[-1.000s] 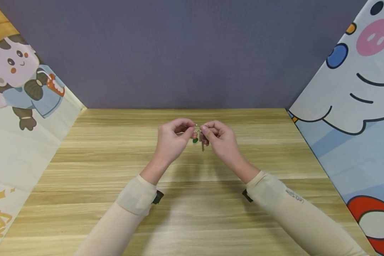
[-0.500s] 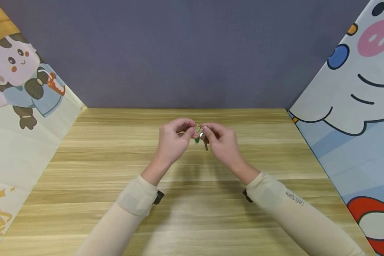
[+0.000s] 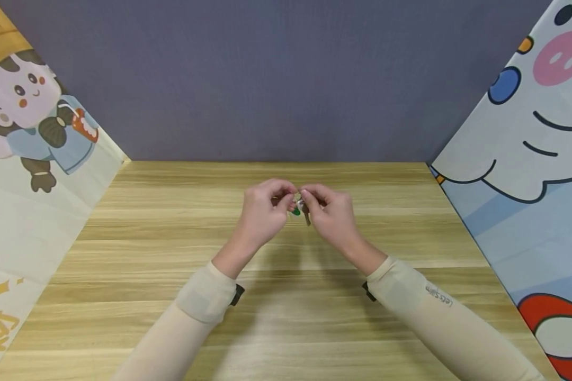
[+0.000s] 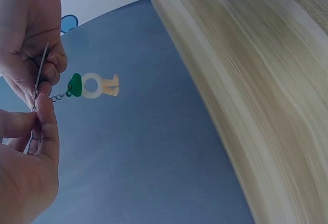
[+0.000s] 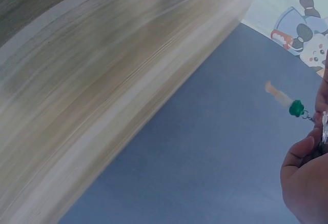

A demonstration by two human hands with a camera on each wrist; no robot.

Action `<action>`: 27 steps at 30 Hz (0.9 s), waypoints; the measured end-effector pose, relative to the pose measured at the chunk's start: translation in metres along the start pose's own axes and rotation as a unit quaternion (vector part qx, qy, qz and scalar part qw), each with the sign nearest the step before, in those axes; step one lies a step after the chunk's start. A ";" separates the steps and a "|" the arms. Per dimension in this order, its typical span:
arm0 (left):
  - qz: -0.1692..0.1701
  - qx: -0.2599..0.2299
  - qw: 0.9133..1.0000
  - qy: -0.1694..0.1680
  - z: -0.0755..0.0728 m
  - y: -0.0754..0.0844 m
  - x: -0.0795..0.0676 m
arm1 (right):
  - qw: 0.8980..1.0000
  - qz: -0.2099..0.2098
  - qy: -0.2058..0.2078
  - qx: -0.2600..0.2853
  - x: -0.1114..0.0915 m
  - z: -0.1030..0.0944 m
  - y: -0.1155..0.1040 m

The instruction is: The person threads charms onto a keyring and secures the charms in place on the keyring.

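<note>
Hands Close In Over Key Ring

A left hand [image 3: 267, 209] and a right hand [image 3: 330, 207] meet at the centre of the head view, above a pale, wood-grained table [image 3: 291, 333]. Half a second ago a gap between the fingertips showed the thin metal key ring [image 3: 297, 196]; now the left hand has edged toward the right of the frame, the gap is narrow, and the ring is mostly hidden. The right hand is in nearly the same spot.

Both hands are pinched tight: the left on the ring, the right at the upper end of a slim silver-coloured metal key [image 3: 307, 218], which points toward the bottom of the frame. Whether the right fingertips also bear on the ring cannot be told.

At centre left of the left wrist view, a small figure-shaped charm with a green top, a white ring-shaped body and beige legs [image 4: 100, 84] dangles from a short metal chain [image 4: 58, 97], held by nothing else. In the head view its green part sits just beside the key.

The tighter hold suggests that work at the ring is under way, with key and charm apparently still together.
</note>
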State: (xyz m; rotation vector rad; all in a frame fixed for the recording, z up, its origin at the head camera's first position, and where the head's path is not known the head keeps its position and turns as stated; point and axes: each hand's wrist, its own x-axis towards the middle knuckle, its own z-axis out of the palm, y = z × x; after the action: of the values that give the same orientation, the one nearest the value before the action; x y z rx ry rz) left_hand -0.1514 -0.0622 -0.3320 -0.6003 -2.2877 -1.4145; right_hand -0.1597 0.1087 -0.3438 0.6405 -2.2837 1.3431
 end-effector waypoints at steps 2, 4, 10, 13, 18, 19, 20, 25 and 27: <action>0.016 0.014 1.000 -0.002 0.001 -0.001 -0.001 | 1.000 -0.001 -0.001 -0.005 0.000 -0.001 0.001; 0.031 0.022 0.999 -0.007 0.001 0.000 -0.002 | 1.000 -0.004 -0.006 -0.005 0.000 -0.002 0.003; 0.041 0.019 0.999 -0.024 0.002 -0.001 -0.007 | 0.997 -0.057 -0.035 -0.032 0.001 -0.008 0.008; 0.019 0.004 0.999 -0.033 0.002 -0.001 -0.007 | 0.993 -0.093 -0.049 -0.051 0.001 -0.010 0.012; 0.004 0.017 0.998 -0.055 -0.002 -0.001 -0.007 | 0.987 -0.132 -0.081 -0.049 0.001 -0.014 0.015; 0.007 0.027 0.998 -0.058 -0.003 -0.001 -0.007 | 0.986 -0.132 -0.087 -0.046 0.002 -0.015 0.015; 0.010 0.036 0.997 -0.061 -0.003 -0.001 -0.007 | 0.986 -0.130 -0.094 -0.046 0.002 -0.016 0.015; 0.004 0.052 0.995 -0.083 -0.006 -0.006 -0.008 | 0.987 -0.081 -0.133 -0.038 0.002 -0.020 0.012; -0.012 0.042 0.994 -0.101 -0.006 -0.008 -0.008 | 0.988 -0.054 -0.144 -0.031 0.002 -0.021 0.011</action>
State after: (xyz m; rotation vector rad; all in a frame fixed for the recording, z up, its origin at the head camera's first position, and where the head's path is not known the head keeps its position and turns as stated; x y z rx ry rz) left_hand -0.1480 -0.0721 -0.3396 -0.7204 -2.5061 -1.3132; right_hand -0.1652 0.1319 -0.3413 0.9779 -2.4619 1.1873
